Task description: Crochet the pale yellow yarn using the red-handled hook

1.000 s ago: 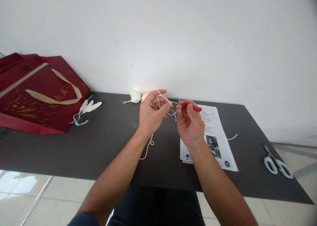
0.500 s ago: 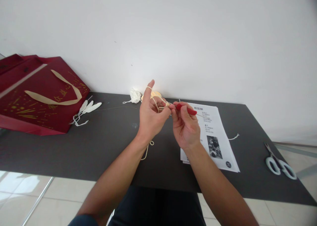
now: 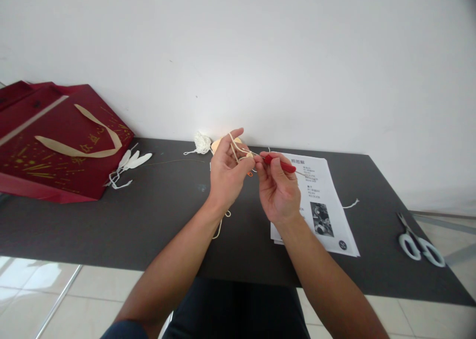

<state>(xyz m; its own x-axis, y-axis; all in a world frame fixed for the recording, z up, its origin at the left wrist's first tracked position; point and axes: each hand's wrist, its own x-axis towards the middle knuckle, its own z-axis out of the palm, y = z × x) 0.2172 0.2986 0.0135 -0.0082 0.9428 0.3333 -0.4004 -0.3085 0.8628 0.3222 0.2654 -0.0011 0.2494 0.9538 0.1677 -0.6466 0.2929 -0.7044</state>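
My right hand (image 3: 279,193) is closed round the red handle of a crochet hook (image 3: 280,164), whose thin metal shaft points left. Pinched between my left hand's (image 3: 228,173) thumb and fingers is a small piece of cream crochet work (image 3: 250,155), mostly hidden. Cream yarn (image 3: 233,143) loops over the left index finger, and the hook's tip is close to it. A small orange ring, perhaps a stitch marker (image 3: 250,174), hangs just below the fingers. A cream yarn ball (image 3: 216,144) sits behind the left hand, partly covered. Loose cream yarn (image 3: 220,226) trails on the table beneath.
On the dark table (image 3: 167,220) lie printed sheets (image 3: 327,180) under my right forearm and scissors (image 3: 420,244) at the right. A white yarn ball (image 3: 203,143) stands by the wall. At left, a red gift bag (image 3: 55,150) leans beside white leaf-shaped pieces (image 3: 136,160).
My left index finger has bent down and to the right, bringing the looped yarn lower, nearer the hook. The orange ring now shows below the fingers. The right hand has barely moved.
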